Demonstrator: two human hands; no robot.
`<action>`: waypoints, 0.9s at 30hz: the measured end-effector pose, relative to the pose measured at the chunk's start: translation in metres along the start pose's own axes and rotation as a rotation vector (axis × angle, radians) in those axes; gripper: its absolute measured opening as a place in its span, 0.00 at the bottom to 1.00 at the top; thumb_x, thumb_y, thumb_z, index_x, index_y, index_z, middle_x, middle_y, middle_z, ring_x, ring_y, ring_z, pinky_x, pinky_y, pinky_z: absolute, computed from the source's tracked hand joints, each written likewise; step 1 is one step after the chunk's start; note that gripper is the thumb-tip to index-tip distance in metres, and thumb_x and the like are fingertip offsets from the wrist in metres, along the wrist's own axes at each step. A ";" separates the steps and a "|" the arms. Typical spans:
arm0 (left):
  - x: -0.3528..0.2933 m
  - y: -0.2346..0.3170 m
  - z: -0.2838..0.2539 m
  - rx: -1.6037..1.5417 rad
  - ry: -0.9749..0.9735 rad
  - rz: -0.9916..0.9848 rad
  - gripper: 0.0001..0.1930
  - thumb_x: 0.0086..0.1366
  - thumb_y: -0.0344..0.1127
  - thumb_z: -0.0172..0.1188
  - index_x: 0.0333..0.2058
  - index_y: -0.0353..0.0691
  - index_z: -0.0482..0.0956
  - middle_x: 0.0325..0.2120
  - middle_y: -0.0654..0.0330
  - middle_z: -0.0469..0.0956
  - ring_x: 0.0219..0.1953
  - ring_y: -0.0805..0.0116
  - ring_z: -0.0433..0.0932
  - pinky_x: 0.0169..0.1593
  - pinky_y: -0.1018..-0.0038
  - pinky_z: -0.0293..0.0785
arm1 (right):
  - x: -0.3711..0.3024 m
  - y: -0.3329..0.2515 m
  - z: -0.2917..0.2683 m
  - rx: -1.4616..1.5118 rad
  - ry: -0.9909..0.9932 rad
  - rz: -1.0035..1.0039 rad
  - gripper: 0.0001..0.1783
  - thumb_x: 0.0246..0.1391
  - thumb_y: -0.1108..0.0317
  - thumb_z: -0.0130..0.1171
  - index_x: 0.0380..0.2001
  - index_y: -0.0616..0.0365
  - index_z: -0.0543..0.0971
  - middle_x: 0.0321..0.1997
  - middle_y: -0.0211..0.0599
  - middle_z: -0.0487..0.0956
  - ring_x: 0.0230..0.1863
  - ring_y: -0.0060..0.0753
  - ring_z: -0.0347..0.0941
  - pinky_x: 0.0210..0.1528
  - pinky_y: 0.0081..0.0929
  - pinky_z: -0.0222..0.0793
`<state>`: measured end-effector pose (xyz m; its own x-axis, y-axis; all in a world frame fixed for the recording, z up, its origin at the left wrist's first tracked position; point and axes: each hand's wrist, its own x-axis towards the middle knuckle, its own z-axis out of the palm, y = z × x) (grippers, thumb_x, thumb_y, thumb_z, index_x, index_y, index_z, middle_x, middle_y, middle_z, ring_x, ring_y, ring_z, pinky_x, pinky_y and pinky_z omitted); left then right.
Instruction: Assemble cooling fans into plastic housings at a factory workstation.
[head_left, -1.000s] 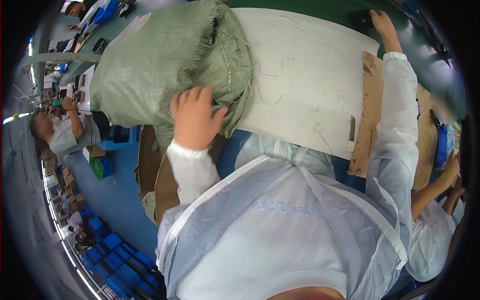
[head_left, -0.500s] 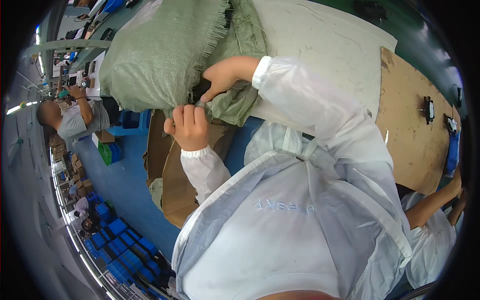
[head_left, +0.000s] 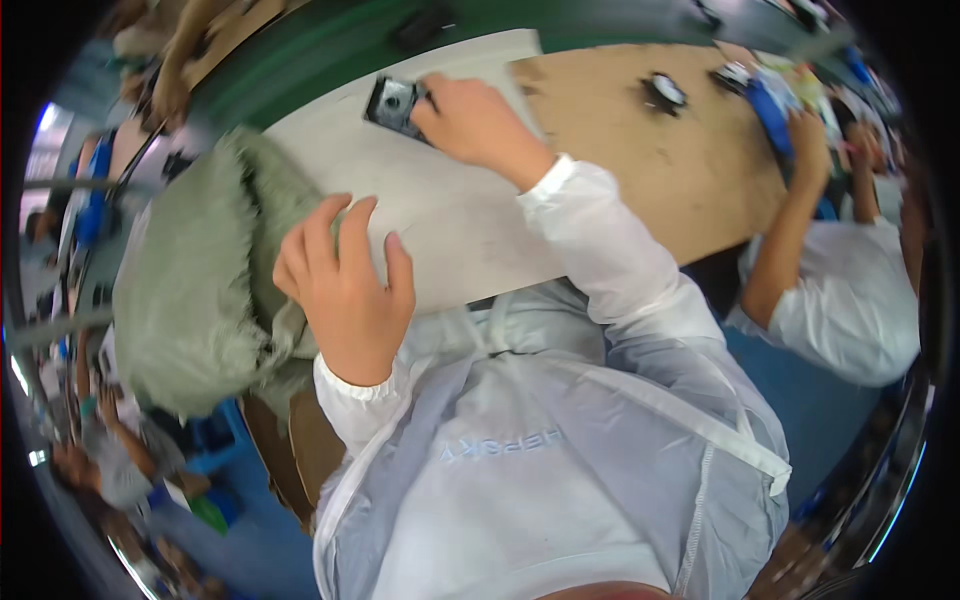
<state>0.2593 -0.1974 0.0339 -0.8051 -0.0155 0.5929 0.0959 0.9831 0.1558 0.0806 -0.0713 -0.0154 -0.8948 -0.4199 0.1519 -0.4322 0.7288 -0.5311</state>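
Note:
My right hand (head_left: 475, 125) grips a small flat black-and-silver device part (head_left: 393, 102) by its right end, over the pale sheet on the table. A round, lens-like spot shows on the part. To the near left, my left hand (head_left: 345, 280) holds nothing, its fingers apart and slightly curled. Beside it, on the left, lies a green woven sack (head_left: 190, 285) with a frayed, gaping edge. What is inside the sack is dark and cannot be made out.
A brown board (head_left: 620, 150) adjoins the pale sheet (head_left: 480, 230) on the right, bearing a round black-and-white part (head_left: 663, 93). At the right edge sits a co-worker in a white sleeve (head_left: 840, 290). A cardboard box (head_left: 313, 440) stands below the sack.
Both hands have left the sack's mouth. My right hand has moved far right and now holds the device part; my left hand has opened. The view has turned to the right.

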 end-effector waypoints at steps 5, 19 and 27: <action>0.090 0.062 0.044 -0.230 -0.075 0.313 0.12 0.53 0.35 0.61 0.38 0.43 0.80 0.37 0.63 0.79 0.41 0.61 0.73 0.51 0.65 0.60 | -0.022 0.087 0.016 -0.488 0.699 -0.195 0.11 0.50 0.68 0.56 0.34 0.65 0.76 0.34 0.47 0.82 0.27 0.51 0.75 0.34 0.42 0.73; 0.130 0.222 0.284 -0.517 -0.736 -0.038 0.15 0.54 0.45 0.64 0.33 0.41 0.86 0.33 0.54 0.84 0.40 0.52 0.77 0.50 0.60 0.65 | -0.170 0.158 -0.109 1.501 0.793 0.245 0.22 0.64 0.60 0.52 0.55 0.63 0.66 0.50 0.51 0.77 0.44 0.38 0.78 0.44 0.26 0.74; 0.129 0.223 0.315 -0.505 -0.405 0.035 0.10 0.58 0.43 0.64 0.32 0.44 0.86 0.32 0.58 0.80 0.40 0.55 0.71 0.48 0.60 0.61 | -0.174 0.177 -0.111 1.509 0.821 0.138 0.21 0.67 0.57 0.49 0.55 0.60 0.64 0.52 0.50 0.73 0.43 0.33 0.74 0.49 0.24 0.71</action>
<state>-0.0072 0.0777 -0.1041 -0.9441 0.1816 0.2750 0.3098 0.7735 0.5530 0.1474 0.1908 -0.0436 -0.9398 0.3121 0.1389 -0.3044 -0.5805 -0.7552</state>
